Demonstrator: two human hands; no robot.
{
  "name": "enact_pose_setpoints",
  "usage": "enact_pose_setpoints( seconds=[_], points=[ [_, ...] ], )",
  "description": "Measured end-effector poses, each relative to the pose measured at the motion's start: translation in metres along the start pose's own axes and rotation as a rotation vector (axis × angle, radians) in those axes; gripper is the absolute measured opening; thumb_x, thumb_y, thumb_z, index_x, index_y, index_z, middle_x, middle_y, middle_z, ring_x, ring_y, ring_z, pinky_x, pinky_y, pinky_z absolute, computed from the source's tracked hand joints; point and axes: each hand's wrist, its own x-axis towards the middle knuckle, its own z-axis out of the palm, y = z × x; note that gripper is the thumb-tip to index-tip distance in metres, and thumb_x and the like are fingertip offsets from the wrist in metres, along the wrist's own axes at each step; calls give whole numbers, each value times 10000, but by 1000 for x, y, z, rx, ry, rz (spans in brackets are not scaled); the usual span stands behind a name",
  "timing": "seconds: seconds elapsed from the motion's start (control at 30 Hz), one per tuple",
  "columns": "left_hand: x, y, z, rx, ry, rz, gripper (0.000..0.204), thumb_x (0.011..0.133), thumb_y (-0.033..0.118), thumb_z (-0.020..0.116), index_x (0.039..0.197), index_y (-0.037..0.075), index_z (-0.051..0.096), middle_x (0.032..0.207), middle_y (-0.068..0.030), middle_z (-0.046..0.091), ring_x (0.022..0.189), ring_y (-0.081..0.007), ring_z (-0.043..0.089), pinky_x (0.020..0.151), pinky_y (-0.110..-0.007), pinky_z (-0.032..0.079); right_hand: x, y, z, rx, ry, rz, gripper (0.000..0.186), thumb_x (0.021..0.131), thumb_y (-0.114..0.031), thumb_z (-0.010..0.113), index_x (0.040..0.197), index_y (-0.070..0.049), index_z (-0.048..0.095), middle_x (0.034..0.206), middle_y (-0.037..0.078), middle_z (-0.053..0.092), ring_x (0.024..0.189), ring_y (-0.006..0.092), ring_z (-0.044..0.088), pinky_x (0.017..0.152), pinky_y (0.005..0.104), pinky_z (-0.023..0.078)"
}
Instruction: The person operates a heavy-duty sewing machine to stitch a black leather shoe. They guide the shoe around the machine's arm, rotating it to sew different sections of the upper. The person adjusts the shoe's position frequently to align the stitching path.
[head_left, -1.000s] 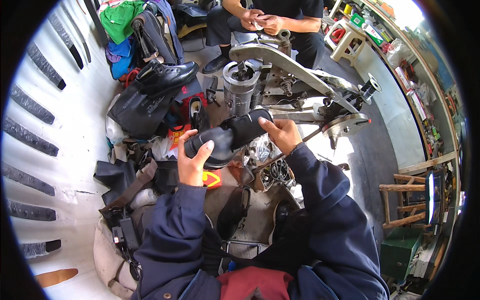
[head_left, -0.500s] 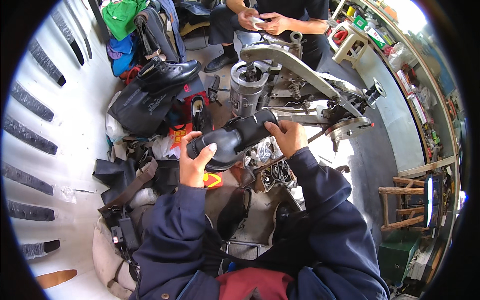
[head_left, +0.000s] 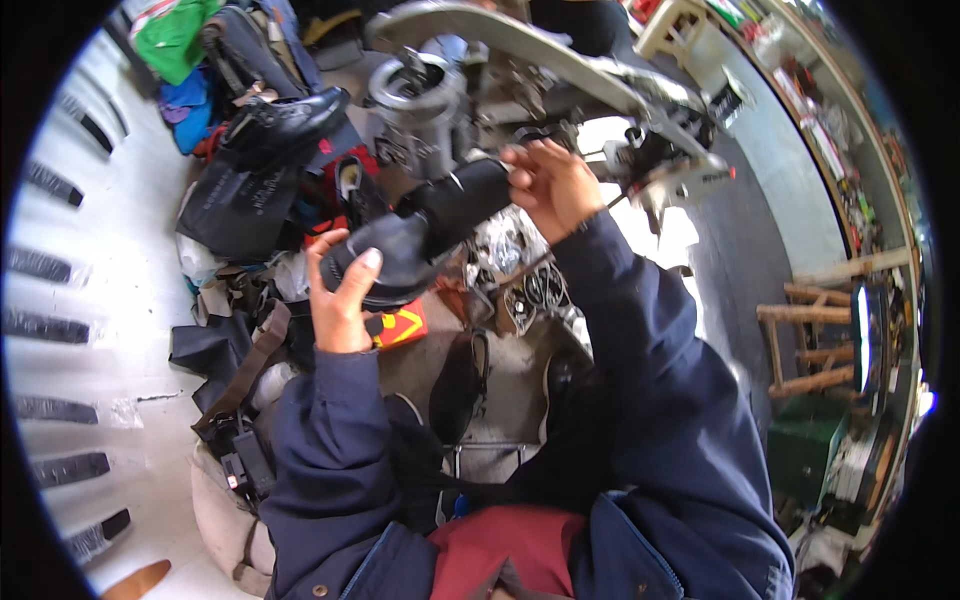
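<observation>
My left hand (head_left: pixel 343 300) grips a black leather boot (head_left: pixel 395 250) by its rounded left end, thumb on top and fingers around the far side. The boot lies slantwise, its narrower shaft pointing up and right. Close to the shaft's end is my right hand (head_left: pixel 557 188), its fingers loosely bent and apart, slightly blurred; whether a fingertip touches the leather is hard to see. Just beyond the boot stands a metal shoe-stitching machine (head_left: pixel 520 40) with a curved arm and a round metal cylinder (head_left: pixel 415 110).
At the left, a shoe (head_left: pixel 285 120) rests on black bags (head_left: pixel 240 205) beside piled clothes. Small parts fill a tray (head_left: pixel 530 300) below the machine. A wooden stool (head_left: pixel 810 335) and a green box (head_left: pixel 805 440) stand right. A white wall panel (head_left: pixel 150 340) bounds the left.
My view has shifted, so the scene sits farther up and left. My right hand has loosened from the boot's shaft, while the left keeps its hold.
</observation>
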Motion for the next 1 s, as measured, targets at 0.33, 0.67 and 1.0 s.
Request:
enact_pose_setpoints(
  seconds=[0.33,0.67,1.0],
  points=[
    [5,-4,-1,129,-23,-4,563,829,322,718,1333,189,504,1243,-124,585,1050,-336,660,682,-484,612,25,11,15,276,-16,51,196,952,-105,316,894,-2,472,777,124,535,555,143,416,449,271,324],
    [6,-4,1,91,-28,-15,575,814,273,739,1330,168,507,1251,-133,576,1095,-357,630,697,-534,610,43,18,16,422,-49,120,270,984,-255,499,767,-108,435,690,5,397,542,107,374,480,273,304],
    [4,-5,1,82,-28,-10,562,823,268,744,1323,181,504,1249,-133,574,1072,-358,643,681,-534,617,49,28,10,438,-115,-49,153,1000,-143,491,878,-66,538,784,44,516,666,151,461,601,341,417]
  ],
)
